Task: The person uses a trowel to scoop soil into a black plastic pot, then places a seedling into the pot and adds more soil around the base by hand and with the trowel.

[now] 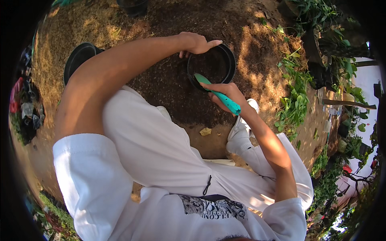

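A round black plastic plant pot (231, 61) stands on dark loose soil (169, 81) in front of me. My left hand (197, 43) grips its far left rim, the thumb lying along the edge. In my right hand (227, 93) is a green hand trowel (230, 104), its handle end pointing back towards me and its blade at the near rim of the pot. The inside of the pot is dark, so how full it is cannot be told.
Another black pot (70, 64) lies at the left, partly behind my left arm. A further black pot (132, 7) is at the top edge. Leafy green cuttings (292, 105) lie on the ground at the right, near potted plants. A dry leaf (205, 131) lies between my legs.
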A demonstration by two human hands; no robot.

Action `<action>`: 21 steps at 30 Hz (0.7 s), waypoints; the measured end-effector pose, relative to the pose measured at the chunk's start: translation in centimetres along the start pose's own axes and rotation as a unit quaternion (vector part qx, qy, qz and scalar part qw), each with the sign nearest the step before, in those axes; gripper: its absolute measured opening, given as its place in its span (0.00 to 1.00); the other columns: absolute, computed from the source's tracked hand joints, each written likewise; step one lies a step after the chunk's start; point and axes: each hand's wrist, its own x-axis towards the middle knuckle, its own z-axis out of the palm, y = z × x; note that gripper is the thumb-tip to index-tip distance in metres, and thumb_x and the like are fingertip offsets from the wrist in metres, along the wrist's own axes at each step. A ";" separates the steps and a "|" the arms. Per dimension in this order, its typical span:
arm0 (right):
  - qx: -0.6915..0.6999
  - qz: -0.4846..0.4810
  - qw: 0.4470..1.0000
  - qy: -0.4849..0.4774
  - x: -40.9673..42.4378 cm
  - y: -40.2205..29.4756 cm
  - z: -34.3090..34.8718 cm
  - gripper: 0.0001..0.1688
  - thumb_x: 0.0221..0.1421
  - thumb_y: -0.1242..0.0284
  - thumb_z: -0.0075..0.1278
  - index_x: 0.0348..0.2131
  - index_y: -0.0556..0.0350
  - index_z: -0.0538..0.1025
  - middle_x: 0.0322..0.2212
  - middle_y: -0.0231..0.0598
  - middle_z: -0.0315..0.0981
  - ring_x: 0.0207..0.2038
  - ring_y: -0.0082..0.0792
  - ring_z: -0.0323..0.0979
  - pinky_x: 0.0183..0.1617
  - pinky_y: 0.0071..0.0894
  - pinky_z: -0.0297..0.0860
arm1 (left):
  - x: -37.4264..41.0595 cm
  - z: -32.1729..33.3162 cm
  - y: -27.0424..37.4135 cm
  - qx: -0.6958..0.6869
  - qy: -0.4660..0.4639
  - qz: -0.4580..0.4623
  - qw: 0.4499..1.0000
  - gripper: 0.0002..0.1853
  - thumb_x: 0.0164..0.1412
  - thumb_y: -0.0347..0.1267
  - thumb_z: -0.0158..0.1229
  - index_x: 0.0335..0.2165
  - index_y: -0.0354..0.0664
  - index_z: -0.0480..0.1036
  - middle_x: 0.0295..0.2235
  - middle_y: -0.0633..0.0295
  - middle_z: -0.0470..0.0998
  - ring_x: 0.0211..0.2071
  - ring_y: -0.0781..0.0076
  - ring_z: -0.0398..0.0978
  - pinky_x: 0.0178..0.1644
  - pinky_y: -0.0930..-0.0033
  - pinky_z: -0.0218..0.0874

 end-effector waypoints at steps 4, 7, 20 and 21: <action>0.006 -0.026 1.000 -0.002 0.6 -0.5 -1.2 0.30 0.53 0.80 0.53 0.56 0.50 0.76 0.29 0.43 0.81 0.29 0.35 0.80 0.38 0.34 0.74 | -0.1 0.0 -0.2 0.003 0.018 -0.005 1.000 0.60 0.62 0.72 0.16 0.52 0.30 0.74 0.36 0.41 0.82 0.27 0.52 0.84 0.30 0.59 0.79; 0.053 -0.030 0.998 0.013 1.3 -1.2 -3.4 0.29 0.55 0.80 0.52 0.57 0.51 0.76 0.31 0.44 0.81 0.32 0.34 0.80 0.42 0.33 0.74 | 0.1 -0.1 -0.6 0.005 0.021 -0.012 1.000 0.59 0.62 0.72 0.17 0.51 0.31 0.75 0.34 0.42 0.82 0.28 0.52 0.84 0.30 0.59 0.79; 0.022 -0.035 0.999 -0.036 2.2 -1.3 -3.7 0.30 0.55 0.82 0.51 0.58 0.52 0.75 0.27 0.37 0.79 0.28 0.21 0.73 0.37 0.28 0.72 | 0.4 0.0 -0.6 0.016 0.026 -0.013 0.999 0.59 0.61 0.73 0.17 0.49 0.32 0.77 0.33 0.43 0.82 0.28 0.54 0.84 0.31 0.61 0.79; 0.035 -0.017 0.999 -0.013 2.3 -1.5 -4.1 0.30 0.55 0.81 0.52 0.57 0.51 0.76 0.27 0.39 0.79 0.27 0.24 0.74 0.37 0.29 0.72 | 0.3 -0.1 -0.6 0.015 0.025 -0.014 0.999 0.59 0.61 0.73 0.17 0.49 0.32 0.77 0.33 0.43 0.82 0.27 0.54 0.84 0.31 0.61 0.79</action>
